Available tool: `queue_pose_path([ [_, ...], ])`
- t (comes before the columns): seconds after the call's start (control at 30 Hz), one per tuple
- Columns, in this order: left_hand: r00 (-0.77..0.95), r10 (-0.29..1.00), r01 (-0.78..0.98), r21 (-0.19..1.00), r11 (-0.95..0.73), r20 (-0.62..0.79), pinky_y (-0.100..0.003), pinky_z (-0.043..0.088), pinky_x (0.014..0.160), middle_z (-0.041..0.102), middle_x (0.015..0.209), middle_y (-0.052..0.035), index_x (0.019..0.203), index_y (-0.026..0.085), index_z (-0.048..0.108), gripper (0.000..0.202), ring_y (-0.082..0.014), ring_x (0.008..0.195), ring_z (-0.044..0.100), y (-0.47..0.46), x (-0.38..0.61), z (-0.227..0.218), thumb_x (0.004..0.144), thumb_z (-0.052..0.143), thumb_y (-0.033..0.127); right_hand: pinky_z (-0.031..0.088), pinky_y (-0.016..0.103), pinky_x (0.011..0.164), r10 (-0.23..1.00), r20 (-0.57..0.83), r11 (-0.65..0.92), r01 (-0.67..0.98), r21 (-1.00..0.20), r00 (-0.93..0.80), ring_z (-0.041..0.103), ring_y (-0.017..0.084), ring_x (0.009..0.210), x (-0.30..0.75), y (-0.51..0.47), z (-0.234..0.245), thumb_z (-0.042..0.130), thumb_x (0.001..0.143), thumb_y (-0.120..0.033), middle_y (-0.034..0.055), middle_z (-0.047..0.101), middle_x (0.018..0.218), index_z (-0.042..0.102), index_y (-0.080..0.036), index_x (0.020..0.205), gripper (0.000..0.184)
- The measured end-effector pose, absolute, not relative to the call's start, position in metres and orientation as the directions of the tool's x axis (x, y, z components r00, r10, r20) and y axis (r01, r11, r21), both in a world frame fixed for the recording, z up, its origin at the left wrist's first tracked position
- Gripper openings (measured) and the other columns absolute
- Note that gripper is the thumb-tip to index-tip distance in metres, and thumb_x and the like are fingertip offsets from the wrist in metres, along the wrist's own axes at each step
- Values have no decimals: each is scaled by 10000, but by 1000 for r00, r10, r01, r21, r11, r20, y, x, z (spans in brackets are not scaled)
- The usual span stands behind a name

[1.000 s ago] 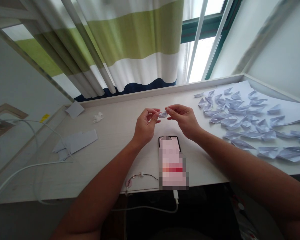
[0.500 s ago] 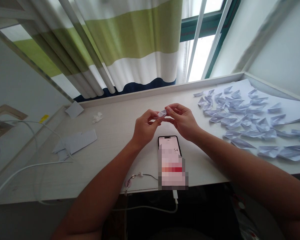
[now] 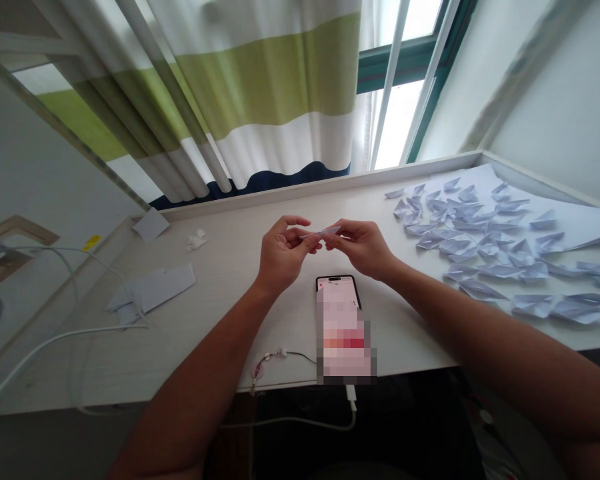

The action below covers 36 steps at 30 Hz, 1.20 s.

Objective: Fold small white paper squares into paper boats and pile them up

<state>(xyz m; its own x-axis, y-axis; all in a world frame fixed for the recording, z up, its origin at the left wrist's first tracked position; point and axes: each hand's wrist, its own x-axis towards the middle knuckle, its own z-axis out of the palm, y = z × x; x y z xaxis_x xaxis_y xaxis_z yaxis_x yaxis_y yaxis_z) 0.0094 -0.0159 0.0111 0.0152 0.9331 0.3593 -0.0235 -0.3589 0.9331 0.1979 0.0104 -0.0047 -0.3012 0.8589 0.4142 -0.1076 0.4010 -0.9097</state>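
Note:
Between both hands, above the middle of the white desk, is a small folded white paper (image 3: 321, 232), seen nearly edge-on as a thin strip. My left hand (image 3: 283, 253) pinches its left end between thumb and fingers, with the index finger raised clear of it. Its right end is gripped by the thumb and fingertips of my right hand (image 3: 361, 245). Just below the hands lies a phone (image 3: 337, 293), screen up, partly blurred out. Off to the right, several folded paper boats (image 3: 473, 220) are spread over the desk, some on a large white sheet (image 3: 580, 223).
A cut stack of white paper (image 3: 170, 287) lies on the left, with a square of paper (image 3: 151, 225) and a crumpled scrap (image 3: 197, 240) behind it. White cables (image 3: 55, 343) cross the left side. A beaded strap (image 3: 267, 358) trails from the phone, and a charging cable (image 3: 351, 393) hangs off the front edge.
The folded paper has turned from showing its face to nearly edge-on. My left index finger has lifted off it, and my right hand's fingers have curled lower. The view has shifted slightly.

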Motion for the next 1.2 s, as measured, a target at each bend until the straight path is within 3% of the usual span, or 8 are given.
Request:
queue_pose_path([
  [0.13,31,938,68,935,-348,347,-308,626,746,816,824,-35,1056,184,711,463,-176,738,769,-14,5,8,797,966,471,589,371,727,867,429,425,-75,-902,-254,702,197,748,196,12,-7,895,852,-624,51,788,792,824,-198,886,433],
  [0.27,96,933,191,914,-359,346,-293,583,702,794,800,-51,921,168,770,304,-171,737,733,-11,1,3,877,889,444,599,375,744,880,389,389,-58,-920,-274,709,199,737,197,16,-8,924,818,-611,43,782,765,806,-199,854,430],
  [0.43,117,934,137,926,-352,338,-290,558,686,764,742,-43,854,172,758,306,-163,700,703,-11,5,2,888,869,455,621,379,779,867,363,323,-171,-931,-341,742,204,768,200,20,-6,937,801,-638,43,796,790,793,-203,851,460],
  [0.57,124,935,78,936,-342,332,-289,553,691,764,746,-44,865,165,770,390,-165,704,705,-9,5,0,827,909,527,624,346,709,874,301,240,-199,-950,-382,725,171,696,197,20,-7,947,773,-670,31,794,792,806,-198,930,518],
  [0.7,151,933,90,936,-341,325,-300,574,718,777,753,-55,862,160,768,398,-172,712,720,-10,7,1,840,894,537,623,331,658,872,335,275,-209,-939,-357,714,165,640,194,17,-4,940,757,-704,24,766,712,774,-190,863,550],
  [0.87,26,885,254,853,-456,465,-313,602,740,822,853,-65,910,187,809,267,-189,773,755,-17,17,4,939,796,452,569,295,490,918,261,215,-180,-960,-297,656,141,492,194,12,3,919,735,-752,-13,719,673,750,-181,913,621],
  [0.97,46,845,326,792,-517,533,-340,624,805,852,949,-74,957,217,840,218,-213,867,785,-19,23,6,960,777,426,586,293,494,938,230,176,-217,-960,-259,667,138,490,195,11,6,935,704,-751,-18,731,692,723,-183,923,645],
  [1.2,281,914,63,945,-321,292,-342,633,768,848,928,-111,1020,151,823,408,-224,859,812,-7,20,30,906,838,542,630,309,574,913,239,184,-188,-965,-331,684,137,584,213,14,23,901,801,-701,-20,727,731,745,-157,1144,662],
])
